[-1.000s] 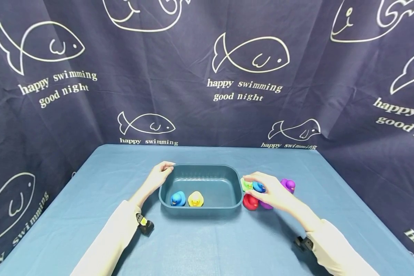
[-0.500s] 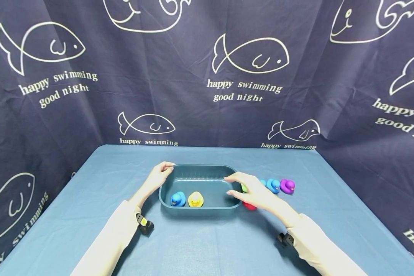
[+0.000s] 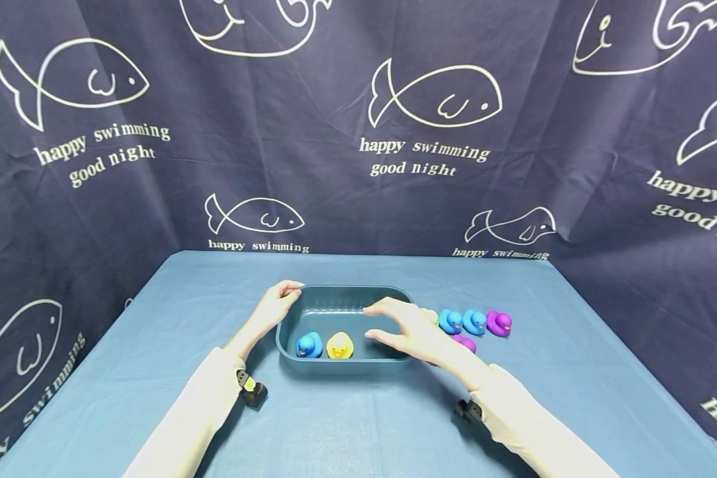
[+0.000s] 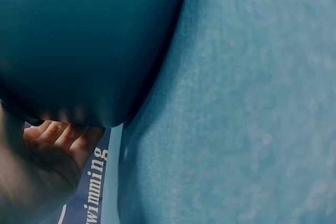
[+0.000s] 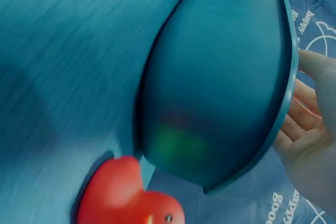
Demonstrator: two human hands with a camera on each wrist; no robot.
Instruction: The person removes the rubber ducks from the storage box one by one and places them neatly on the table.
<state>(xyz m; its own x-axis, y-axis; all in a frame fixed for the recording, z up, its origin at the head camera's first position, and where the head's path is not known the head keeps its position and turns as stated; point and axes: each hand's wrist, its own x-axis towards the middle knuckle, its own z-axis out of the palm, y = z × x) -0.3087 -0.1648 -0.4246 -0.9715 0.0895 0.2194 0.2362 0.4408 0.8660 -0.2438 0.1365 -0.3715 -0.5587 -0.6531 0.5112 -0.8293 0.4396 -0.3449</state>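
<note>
A dark teal plastic basin [image 3: 346,366] stands on the table. Inside, along its near wall, sit a blue rubber duck [image 3: 309,345] and a yellow rubber duck [image 3: 339,346]. My left hand [image 3: 275,307] holds the basin's far left corner by the rim, its fingers partly hidden behind the wall in the left wrist view. Above the basin's right side is my right hand [image 3: 411,332], thumb and fingers spread apart with nothing visible between them. A red rubber duck [image 5: 113,192] shows beside the basin in the right wrist view, while my right hand and wrist mostly cover it from the head.
Right of the basin, more rubber ducks stand close together: a pale yellow-green one [image 3: 433,317], two blue ones [image 3: 451,322], a magenta one [image 3: 500,324] and a partly hidden purple one [image 3: 466,343]. A blue cloth covers the table [image 3: 334,431]; a fish-print curtain [image 3: 334,119] hangs behind.
My right hand has moved left from the group of ducks to over the basin's right side, uncovering the blue ducks. My left hand stays on the rim, and both ducks inside are unmoved.
</note>
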